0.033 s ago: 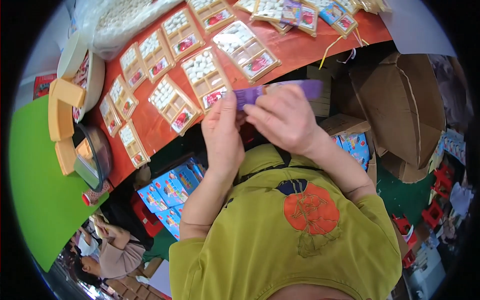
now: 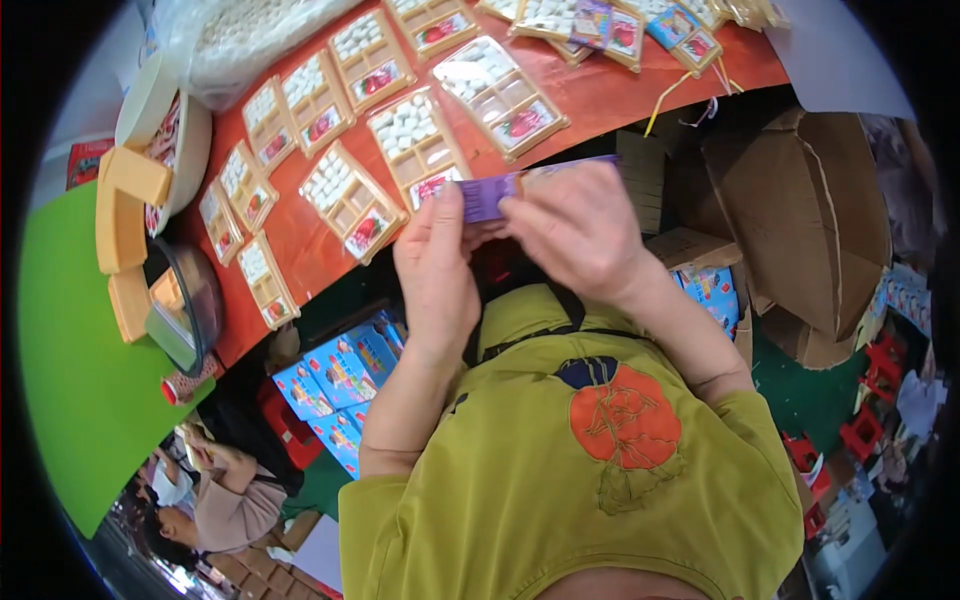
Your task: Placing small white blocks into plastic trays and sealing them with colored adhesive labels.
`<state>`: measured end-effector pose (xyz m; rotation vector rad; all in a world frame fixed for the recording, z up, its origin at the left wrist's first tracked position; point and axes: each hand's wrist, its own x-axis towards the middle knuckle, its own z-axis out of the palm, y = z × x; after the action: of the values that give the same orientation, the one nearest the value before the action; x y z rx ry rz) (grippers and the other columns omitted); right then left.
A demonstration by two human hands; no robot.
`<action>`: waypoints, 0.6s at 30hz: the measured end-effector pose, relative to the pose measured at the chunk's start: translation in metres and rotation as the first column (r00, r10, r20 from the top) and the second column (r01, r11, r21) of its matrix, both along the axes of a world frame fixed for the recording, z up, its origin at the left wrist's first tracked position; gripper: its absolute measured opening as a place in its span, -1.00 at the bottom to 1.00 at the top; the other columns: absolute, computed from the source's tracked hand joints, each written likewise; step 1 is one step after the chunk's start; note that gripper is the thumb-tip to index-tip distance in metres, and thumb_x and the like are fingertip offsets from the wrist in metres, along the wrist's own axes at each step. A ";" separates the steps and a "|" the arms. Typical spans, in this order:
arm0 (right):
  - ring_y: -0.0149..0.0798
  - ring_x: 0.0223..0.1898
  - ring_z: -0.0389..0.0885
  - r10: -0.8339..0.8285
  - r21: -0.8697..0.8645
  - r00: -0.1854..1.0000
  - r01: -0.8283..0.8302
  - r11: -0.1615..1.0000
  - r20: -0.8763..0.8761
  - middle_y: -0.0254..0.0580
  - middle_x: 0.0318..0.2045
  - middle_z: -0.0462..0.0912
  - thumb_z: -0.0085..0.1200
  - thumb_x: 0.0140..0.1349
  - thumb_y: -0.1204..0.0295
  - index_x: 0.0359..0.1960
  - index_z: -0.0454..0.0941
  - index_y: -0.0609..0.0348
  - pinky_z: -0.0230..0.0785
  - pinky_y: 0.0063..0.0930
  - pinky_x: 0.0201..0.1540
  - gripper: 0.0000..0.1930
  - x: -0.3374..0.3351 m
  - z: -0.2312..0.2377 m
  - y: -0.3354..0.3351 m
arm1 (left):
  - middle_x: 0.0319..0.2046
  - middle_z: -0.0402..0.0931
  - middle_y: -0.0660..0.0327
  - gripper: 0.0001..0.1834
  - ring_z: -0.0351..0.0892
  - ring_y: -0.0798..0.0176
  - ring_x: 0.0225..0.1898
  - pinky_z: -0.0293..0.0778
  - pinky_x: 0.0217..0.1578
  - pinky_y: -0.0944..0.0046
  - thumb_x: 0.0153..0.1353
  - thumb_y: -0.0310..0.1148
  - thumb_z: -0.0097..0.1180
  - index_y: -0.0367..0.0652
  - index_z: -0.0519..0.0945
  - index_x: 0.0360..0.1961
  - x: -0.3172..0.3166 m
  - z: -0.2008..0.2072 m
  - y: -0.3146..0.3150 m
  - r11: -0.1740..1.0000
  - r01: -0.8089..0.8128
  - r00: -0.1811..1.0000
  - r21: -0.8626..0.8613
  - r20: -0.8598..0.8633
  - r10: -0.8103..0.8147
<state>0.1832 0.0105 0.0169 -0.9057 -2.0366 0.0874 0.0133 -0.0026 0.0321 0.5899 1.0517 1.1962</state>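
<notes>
Between my hands, over the front edge of the table, is a flat purple printed strip, perhaps a wrapper or sleeve. My left hand grips its left end, thumb on top. Fingers of my right hand pinch it farther right, and the strip's far end shows past the knuckles. Just beyond my hands lie shallow tan compartment trays, with small white pieces at one end and a red strawberry picture at the other. One such tray has a shiny clear cover or film.
A clear bag of white pieces lies at the back of the red table. At left are a white tub, tan blocks and a dark-rimmed bin. Blue boxes and an open carton stand below. Another person sits lower left.
My right hand has shifted slightly right along the purple strip, uncovering more of it between the hands. The strip's right end has tilted, showing narrower. My left hand keeps its grip.
</notes>
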 end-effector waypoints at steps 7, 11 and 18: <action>-0.13 -0.15 0.60 -0.012 -0.330 0.983 -0.050 0.942 -0.183 -0.10 -0.18 0.62 0.18 0.21 0.54 -0.06 0.60 0.25 0.43 -0.40 -0.05 -0.74 -0.006 -0.012 0.015 | -0.36 0.69 0.02 -0.64 0.71 0.14 -0.41 0.65 -0.32 0.20 0.47 -0.22 -0.04 -0.37 0.60 -0.22 -0.098 0.001 -0.040 0.991 -0.132 0.983 0.007 -0.131 0.132; -0.34 -0.03 0.54 0.061 -0.767 0.798 -0.594 0.243 -0.599 -0.17 -0.03 0.56 0.08 0.33 0.46 0.32 0.26 0.22 0.41 -0.47 0.03 -0.47 -0.045 -0.002 0.006 | -0.39 0.68 0.02 -0.67 0.72 0.13 -0.43 0.64 -0.32 0.21 0.45 -0.22 0.00 -0.34 0.58 -0.22 -0.121 -0.001 -0.050 0.963 -0.268 0.961 -0.022 -0.081 0.266; -0.38 -0.20 0.58 -0.218 -0.623 0.591 -0.770 0.136 -0.777 -0.19 -0.16 0.61 -0.23 0.49 0.13 0.26 0.30 0.26 0.42 -0.45 -0.07 -0.50 -0.083 -0.001 0.022 | -0.34 0.69 0.07 -0.71 0.74 0.14 -0.40 0.59 -0.35 0.29 0.44 -0.24 0.03 -0.30 0.56 -0.18 -0.133 -0.008 -0.045 0.929 -0.370 0.917 0.009 -0.155 0.367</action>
<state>0.0999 0.0323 0.0158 -0.8091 -1.0412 1.9757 -0.1196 -0.0478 0.0238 0.4852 1.3472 1.4830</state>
